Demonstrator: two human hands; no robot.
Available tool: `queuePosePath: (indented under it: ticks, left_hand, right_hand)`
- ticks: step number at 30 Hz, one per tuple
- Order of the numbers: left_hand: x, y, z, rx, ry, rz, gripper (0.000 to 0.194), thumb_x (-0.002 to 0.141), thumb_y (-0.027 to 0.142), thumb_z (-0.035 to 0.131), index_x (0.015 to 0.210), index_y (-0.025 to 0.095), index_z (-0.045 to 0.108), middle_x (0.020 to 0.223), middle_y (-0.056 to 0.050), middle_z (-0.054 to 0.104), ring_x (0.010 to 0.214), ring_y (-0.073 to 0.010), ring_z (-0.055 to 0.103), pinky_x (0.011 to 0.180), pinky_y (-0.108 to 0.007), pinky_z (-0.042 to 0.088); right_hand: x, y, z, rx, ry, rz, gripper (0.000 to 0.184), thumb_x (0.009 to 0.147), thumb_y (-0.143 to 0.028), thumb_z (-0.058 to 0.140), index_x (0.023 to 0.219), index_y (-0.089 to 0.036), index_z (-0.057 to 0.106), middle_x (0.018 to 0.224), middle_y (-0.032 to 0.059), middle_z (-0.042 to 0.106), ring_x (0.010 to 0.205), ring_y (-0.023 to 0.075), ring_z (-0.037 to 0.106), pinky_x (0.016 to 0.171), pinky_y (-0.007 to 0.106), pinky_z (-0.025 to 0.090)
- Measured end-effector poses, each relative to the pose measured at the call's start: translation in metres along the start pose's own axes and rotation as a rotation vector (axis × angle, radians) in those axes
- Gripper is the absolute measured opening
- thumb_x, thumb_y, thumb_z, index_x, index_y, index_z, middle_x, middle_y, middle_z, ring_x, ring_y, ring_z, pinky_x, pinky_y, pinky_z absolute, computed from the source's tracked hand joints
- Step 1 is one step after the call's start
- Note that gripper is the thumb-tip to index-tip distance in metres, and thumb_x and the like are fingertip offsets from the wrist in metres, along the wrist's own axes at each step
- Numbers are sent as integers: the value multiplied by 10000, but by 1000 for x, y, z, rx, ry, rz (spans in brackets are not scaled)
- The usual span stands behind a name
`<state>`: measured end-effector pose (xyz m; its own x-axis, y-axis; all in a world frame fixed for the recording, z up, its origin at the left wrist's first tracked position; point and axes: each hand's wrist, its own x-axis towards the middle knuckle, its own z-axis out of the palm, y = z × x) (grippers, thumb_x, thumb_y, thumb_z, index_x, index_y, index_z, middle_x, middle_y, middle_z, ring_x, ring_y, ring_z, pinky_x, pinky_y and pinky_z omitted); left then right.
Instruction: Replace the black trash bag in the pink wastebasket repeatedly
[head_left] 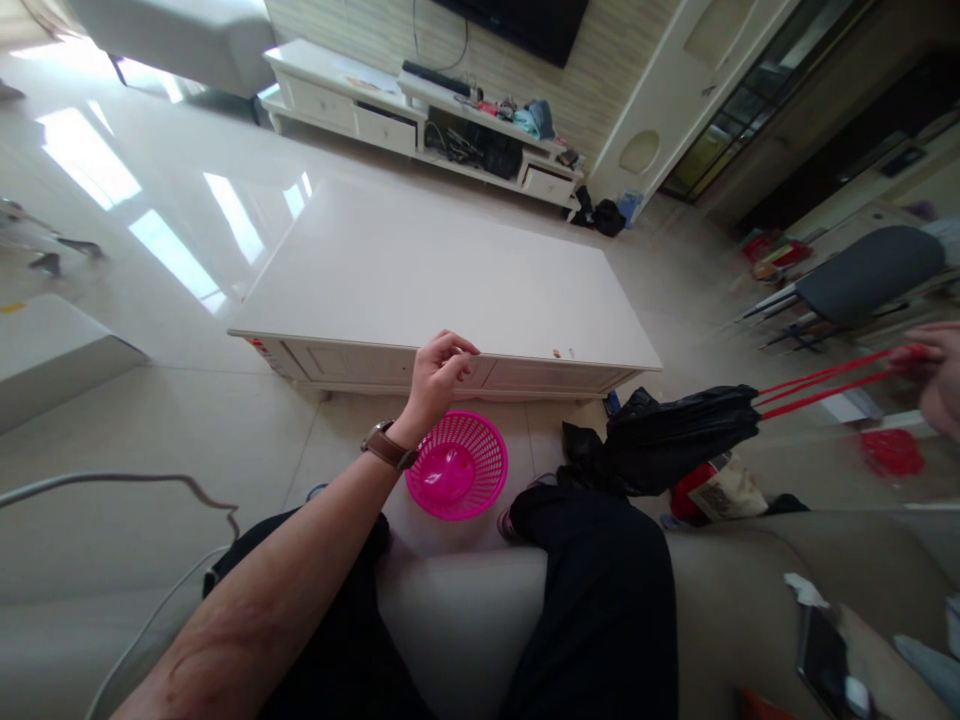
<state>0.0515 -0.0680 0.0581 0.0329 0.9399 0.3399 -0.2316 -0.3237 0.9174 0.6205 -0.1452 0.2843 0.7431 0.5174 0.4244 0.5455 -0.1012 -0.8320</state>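
At the right edge of the head view, my right hand (942,372) is closed around the red drawstrings (825,385) of a black garbage bag (679,440). The strings are stretched taut, and the bag's gathered neck is pulled sideways toward that hand. My left hand (441,368) is raised near the front edge of the white coffee table (450,285). Its fingers are loosely bent with a small gap to the thumb, and nothing shows in them. Below it, a pink slotted plastic basket (491,470) stands on the floor between my feet.
Beside the bag lies a red and cream bag (724,488). I sit on a beige sofa (461,620), where a dark phone-like object (821,650) rests at the right. A cable (112,482) crosses at the left. A white TV cabinet (322,100) stands beyond the table.
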Motion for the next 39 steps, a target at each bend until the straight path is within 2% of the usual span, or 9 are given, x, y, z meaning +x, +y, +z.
queuePosePath:
  ticks: [2,6,11,16,19,22,26,34,39]
  left_hand:
    - [0,-2,2,-1,-6,-2,118,788,223,614,769,208,729,701,18,602,543,-73,548,523,-230,444]
    - [-2,-2,4,24,-12,25,105,788,210,624,767,202,726,746,16,602,547,-67,563,519,-227,441]
    - [-3,4,2,70,-37,52,109,810,224,628,767,197,725,777,10,592,569,-71,576,515,-230,441]
    - [-2,6,0,68,-25,34,105,809,223,620,766,198,713,808,5,593,592,-71,579,514,-221,447]
    - [-1,6,-2,67,-22,37,106,810,212,613,765,199,708,796,8,587,574,-67,565,509,-223,438]
    - [-2,6,-3,69,-19,47,109,816,194,612,768,200,710,783,11,585,554,-66,549,511,-235,432]
    - [-2,6,-4,68,-20,40,115,826,185,611,779,197,716,801,6,587,563,-69,550,513,-244,428]
    - [-2,2,-2,93,-35,6,120,824,181,609,771,189,716,818,1,581,589,-69,520,509,-226,415]
    - [-3,-4,-1,132,-55,17,160,798,127,575,781,193,720,829,-2,576,582,-67,491,506,-215,415]
  right_hand:
    - [-12,-10,12,-36,-88,25,246,730,56,574,744,-190,566,611,11,554,530,132,576,591,302,407]
    - [-21,-17,28,-81,-144,136,167,862,-27,517,822,-188,495,748,90,646,615,143,636,604,287,345]
    - [3,1,24,-47,-281,286,102,957,-164,441,857,-178,454,1170,238,677,918,168,709,675,301,370]
    - [30,22,29,-21,-269,279,75,948,-180,422,925,-181,493,1374,247,580,1123,202,661,864,407,434]
    - [38,31,39,-7,-258,321,106,935,-193,415,967,-176,515,1357,250,565,1099,223,646,921,449,435]
    - [39,40,50,28,-201,379,46,895,-202,420,933,-224,408,1272,216,578,986,223,656,903,472,452]
    - [34,52,65,21,-200,399,134,847,-240,402,912,-262,287,1249,203,565,912,239,653,836,488,464]
    - [15,60,99,140,-175,421,106,844,-216,397,922,-248,332,1227,139,537,937,210,612,877,446,457]
    - [17,75,117,46,-287,435,61,851,-222,390,894,-242,351,1140,120,470,866,187,516,777,435,449]
